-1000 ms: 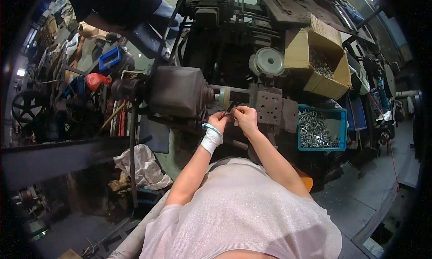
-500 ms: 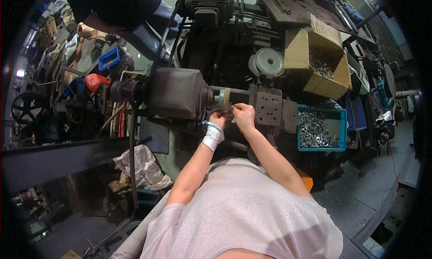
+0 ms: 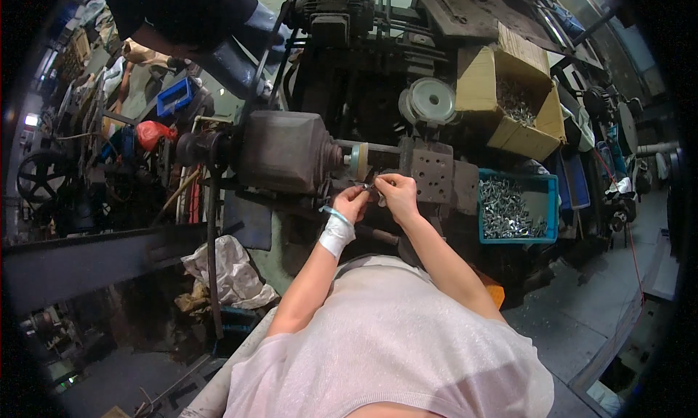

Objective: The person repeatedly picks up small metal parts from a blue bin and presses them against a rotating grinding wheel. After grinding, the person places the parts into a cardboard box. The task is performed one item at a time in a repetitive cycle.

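Note:
A small shiny metal part [image 3: 366, 188] sits between my two hands, just in front of the spindle; its exact shape is too small to tell. My left hand [image 3: 350, 203], with a white wrap at the wrist, is closed in a pinch on its left side. My right hand [image 3: 400, 195] is also closed, its fingertips pinching at the part from the right. Right beyond my fingers is a pale yellow and greenish wheel [image 3: 360, 161] on the spindle of a dark machine housing [image 3: 282, 150]. The fingers look apart from the wheel.
A perforated metal block [image 3: 433, 177] stands right of the wheel. Farther right are a blue crate [image 3: 555, 209] of shiny metal parts and an open cardboard box [image 3: 476, 83] of similar pieces. A round metal disc [image 3: 432, 100] lies behind. Another person's legs [image 3: 236, 65] show at far left.
My hands have come back from the wheel's lower edge, slightly toward my body. The small metal part now shows between my fingertips.

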